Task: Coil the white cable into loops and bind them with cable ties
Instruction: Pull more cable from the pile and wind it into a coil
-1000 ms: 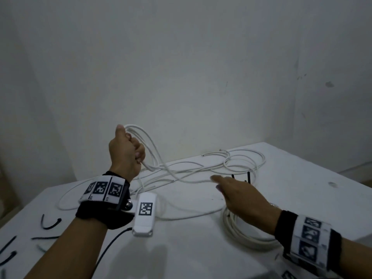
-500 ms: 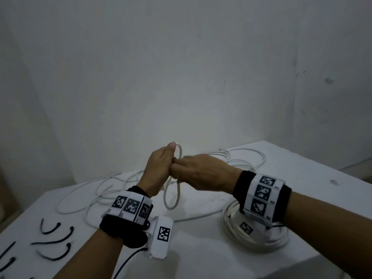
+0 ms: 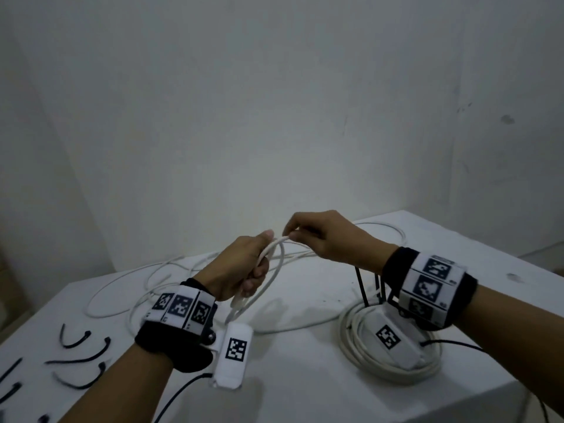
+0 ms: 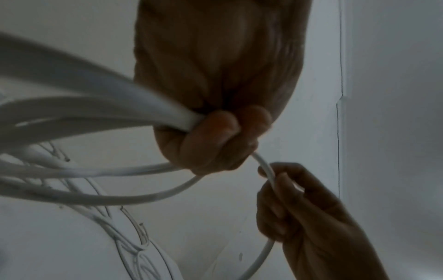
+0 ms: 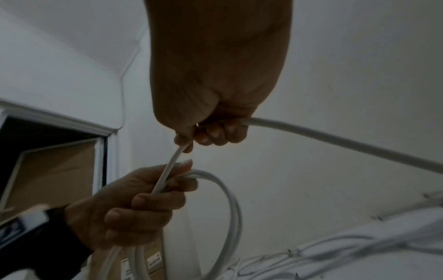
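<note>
My left hand [image 3: 244, 270] is raised over the white table [image 3: 293, 370] and grips a few hanging loops of the white cable [image 3: 268, 288]; the left wrist view shows its fingers [image 4: 215, 136] curled round the strands [image 4: 95, 117]. Just right of it, my right hand [image 3: 317, 236] pinches the same cable [image 5: 323, 136] between thumb and fingers [image 5: 213, 130], close to the left thumb. Loose cable [image 3: 122, 282] trails over the tabletop behind both hands. Black cable ties [image 3: 76, 343] lie at the table's left front.
A finished white coil [image 3: 360, 358] with two black tie ends [image 3: 361, 285] standing up sits on the table under my right wrist. White walls meet in a corner behind the table. The table's front right edge [image 3: 457, 401] is near my right forearm.
A second ago my left hand held loops high at the left while the right reached flat over the table. The hands then met; now the right has drawn slightly right along the cable.
</note>
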The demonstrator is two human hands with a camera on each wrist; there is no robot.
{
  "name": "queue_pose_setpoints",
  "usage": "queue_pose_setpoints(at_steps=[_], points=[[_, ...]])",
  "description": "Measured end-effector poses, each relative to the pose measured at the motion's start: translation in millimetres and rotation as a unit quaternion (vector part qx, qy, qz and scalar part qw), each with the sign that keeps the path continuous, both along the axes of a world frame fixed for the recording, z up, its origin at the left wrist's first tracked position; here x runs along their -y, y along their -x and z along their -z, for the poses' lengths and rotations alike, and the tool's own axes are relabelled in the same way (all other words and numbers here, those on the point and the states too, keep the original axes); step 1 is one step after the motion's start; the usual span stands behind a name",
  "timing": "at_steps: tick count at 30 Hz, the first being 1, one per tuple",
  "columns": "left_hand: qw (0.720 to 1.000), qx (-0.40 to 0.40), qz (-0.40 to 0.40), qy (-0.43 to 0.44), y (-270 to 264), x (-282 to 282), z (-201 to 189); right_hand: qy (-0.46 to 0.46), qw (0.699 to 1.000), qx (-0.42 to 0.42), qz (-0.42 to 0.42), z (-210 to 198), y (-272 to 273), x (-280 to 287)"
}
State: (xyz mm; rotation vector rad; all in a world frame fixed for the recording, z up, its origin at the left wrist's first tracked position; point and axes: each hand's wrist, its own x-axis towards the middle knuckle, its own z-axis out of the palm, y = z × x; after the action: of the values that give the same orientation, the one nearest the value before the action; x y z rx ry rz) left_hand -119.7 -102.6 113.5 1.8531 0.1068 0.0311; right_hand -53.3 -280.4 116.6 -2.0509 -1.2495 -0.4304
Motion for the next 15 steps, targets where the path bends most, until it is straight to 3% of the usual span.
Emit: queue_pose_setpoints(at_steps=[4, 7, 9, 15], points=[[0.992, -0.045, 0.059, 0.101, -0.1, 7.5, 0.6, 0.016, 0.996, 0.088, 0.025, -13.3, 4.0, -14.0], [0.983, -0.07, 0.069, 0.157, 1.6, 5.2, -0.8, 0.076, 0.982, 0.156, 0.076, -14.4, 2.4, -12.3], [0.978, -0.08, 0.074, 0.178, 3.2, 4.6, -2.4, 0.069, 0.975, 0.189, 0.091, -11.0, 2.2, -10.6], [0.957, -0.098, 0.112, 0.248, 4.6, 3.0, -7.6, 0.023, 0.967, 0.193, 0.162, -3.4, -1.2, -8.0]])
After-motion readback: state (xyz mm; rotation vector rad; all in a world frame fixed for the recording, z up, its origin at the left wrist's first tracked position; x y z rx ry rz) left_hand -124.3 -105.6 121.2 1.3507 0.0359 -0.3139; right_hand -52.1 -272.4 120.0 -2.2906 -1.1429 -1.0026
